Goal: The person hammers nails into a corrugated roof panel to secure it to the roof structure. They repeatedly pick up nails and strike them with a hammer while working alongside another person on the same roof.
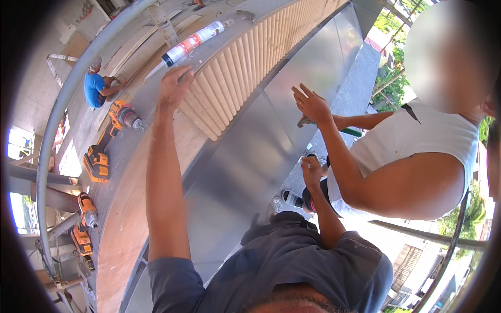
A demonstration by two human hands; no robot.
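My left hand (174,86) is raised at the near end of a row of pale wooden slats (229,81), its fingers loosely curved and apart, just below a white-and-red sealant tube (192,44). The slats stand on a curved plywood strip (120,224), edged by a long grey metal surface (235,182). My right hand (312,168) is low beside the metal, fingers curled; what they hold, if anything, is hidden.
An orange drill (96,164) and other orange power tools (83,237) lie left, by a curved grey pipe (47,151). A co-worker (391,172) in white stands close right, hands over the metal. Another person (95,86) in blue crouches at upper left.
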